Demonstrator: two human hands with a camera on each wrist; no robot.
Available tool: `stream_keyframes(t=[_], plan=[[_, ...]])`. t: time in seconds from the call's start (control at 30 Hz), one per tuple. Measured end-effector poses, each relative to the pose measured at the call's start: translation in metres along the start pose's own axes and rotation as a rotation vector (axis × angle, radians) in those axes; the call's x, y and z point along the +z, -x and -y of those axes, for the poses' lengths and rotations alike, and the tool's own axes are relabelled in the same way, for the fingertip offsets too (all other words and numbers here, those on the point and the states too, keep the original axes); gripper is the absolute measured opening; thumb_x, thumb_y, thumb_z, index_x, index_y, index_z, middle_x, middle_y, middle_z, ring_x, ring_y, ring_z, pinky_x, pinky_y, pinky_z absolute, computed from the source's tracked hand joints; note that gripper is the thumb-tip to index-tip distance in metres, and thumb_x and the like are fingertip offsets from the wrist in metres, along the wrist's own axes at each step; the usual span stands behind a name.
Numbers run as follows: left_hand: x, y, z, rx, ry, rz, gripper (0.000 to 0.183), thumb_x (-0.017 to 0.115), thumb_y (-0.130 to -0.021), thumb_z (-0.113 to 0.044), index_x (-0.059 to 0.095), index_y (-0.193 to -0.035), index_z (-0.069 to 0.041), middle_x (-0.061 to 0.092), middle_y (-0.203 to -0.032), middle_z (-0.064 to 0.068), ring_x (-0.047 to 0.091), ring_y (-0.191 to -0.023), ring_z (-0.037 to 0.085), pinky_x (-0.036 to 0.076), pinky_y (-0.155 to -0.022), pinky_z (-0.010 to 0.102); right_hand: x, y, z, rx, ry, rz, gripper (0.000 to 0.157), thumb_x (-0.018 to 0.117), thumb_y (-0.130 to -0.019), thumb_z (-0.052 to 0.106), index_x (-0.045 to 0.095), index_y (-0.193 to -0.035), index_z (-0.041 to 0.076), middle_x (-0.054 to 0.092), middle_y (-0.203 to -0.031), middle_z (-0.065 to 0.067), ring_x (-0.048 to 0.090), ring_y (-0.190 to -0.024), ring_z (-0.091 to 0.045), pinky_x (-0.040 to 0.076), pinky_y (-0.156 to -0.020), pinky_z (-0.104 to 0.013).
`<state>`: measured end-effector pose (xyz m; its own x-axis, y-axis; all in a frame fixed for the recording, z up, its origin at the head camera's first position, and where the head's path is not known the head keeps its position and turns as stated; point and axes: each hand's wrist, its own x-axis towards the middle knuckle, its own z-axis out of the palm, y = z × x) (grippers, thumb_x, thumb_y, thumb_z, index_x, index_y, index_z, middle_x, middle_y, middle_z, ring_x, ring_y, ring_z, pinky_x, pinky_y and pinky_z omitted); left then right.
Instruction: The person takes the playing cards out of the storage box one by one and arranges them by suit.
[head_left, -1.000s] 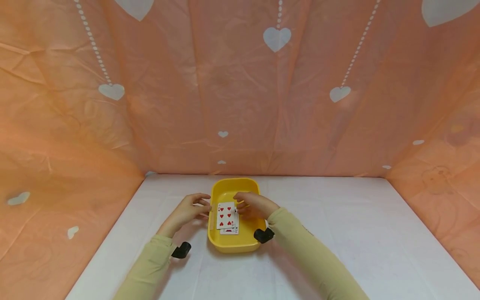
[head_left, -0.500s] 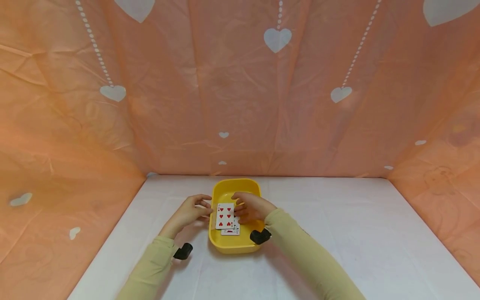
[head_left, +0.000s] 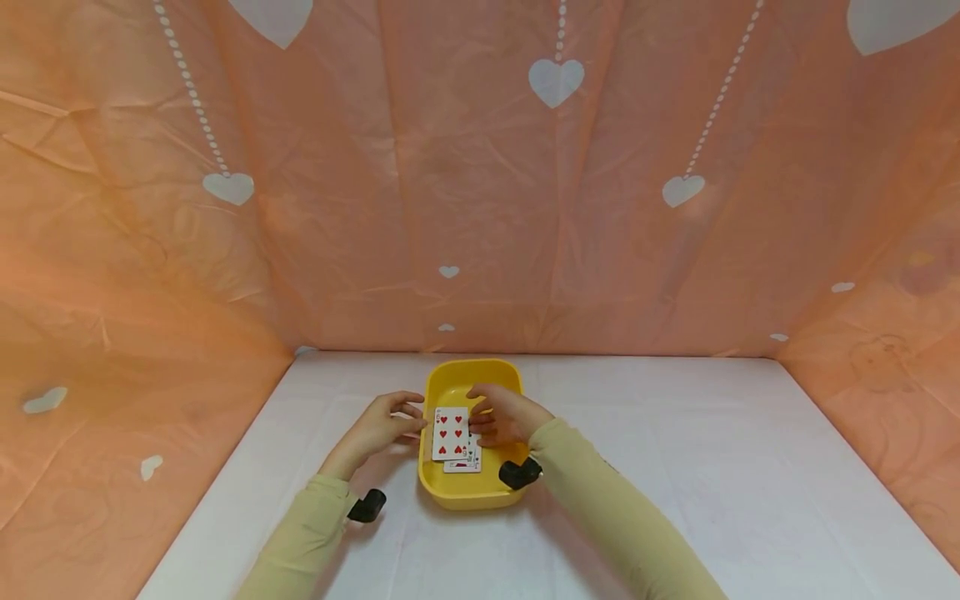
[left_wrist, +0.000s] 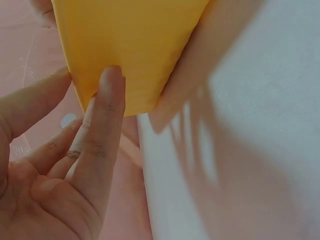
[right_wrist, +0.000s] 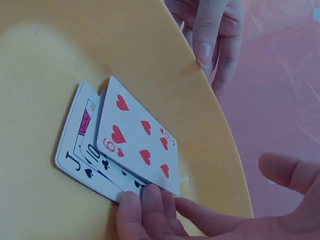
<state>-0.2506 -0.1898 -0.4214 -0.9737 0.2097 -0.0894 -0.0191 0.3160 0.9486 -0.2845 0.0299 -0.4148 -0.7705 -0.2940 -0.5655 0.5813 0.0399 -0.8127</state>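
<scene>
Head view: one yellow tray [head_left: 471, 502] sits on the white table [head_left: 637, 467], the cards [head_left: 450, 435] inside it toward the left wall. We count three card faces: six of hearts [right_wrist: 142, 137] on top, ten of clubs [right_wrist: 91, 152] and jack of spades [right_wrist: 73, 142] poking out beneath; can't tell whether more lie below. Two hands. Left hand [head_left: 381, 423], fingers loosely spread, touches the left wall, probably steadying the tray. Right hand [head_left: 512, 415] is inside: fingertips close together at the cards' right edge, one digit apart, no pinch that we can see; likely bracing them.
</scene>
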Motion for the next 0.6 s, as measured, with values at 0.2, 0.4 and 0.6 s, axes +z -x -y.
stream_keyframes(t=[0.2,0.4,0.6], plan=[[0.001,0.000,0.001,0.008,0.000,0.001,0.044,0.063,-0.089,0.003,0.047,-0.129,0.010,0.060,-0.099,0.019,0.066,-0.076,0.024,0.055,-0.073,0.044,-0.001,-0.005,-0.003,-0.024,-0.006,0.044,0.039,0.056,-0.091,0.023,0.050,-0.116,-0.006,0.053,-0.102,-0.017,0.054,-0.091,-0.028,0.047,-0.090,-0.042],[0.001,-0.001,0.002,0.015,-0.001,0.003,0.044,0.063,-0.088,0.004,0.047,-0.129,0.011,0.060,-0.097,0.018,0.066,-0.074,0.024,0.055,-0.072,0.044,0.004,-0.012,-0.008,-0.070,0.012,0.066,0.021,0.056,-0.090,0.005,0.057,-0.108,-0.008,0.059,-0.095,-0.014,0.056,-0.082,-0.024,0.050,-0.084,-0.037],[0.000,-0.001,0.000,0.019,-0.004,-0.001,0.045,0.064,-0.087,0.004,0.048,-0.129,0.011,0.059,-0.095,0.018,0.066,-0.075,0.023,0.055,-0.073,0.044,0.008,-0.016,-0.007,-0.078,0.100,0.030,0.021,0.059,-0.086,-0.005,0.061,-0.106,-0.011,0.063,-0.088,-0.014,0.058,-0.074,-0.020,0.053,-0.073,-0.030]])
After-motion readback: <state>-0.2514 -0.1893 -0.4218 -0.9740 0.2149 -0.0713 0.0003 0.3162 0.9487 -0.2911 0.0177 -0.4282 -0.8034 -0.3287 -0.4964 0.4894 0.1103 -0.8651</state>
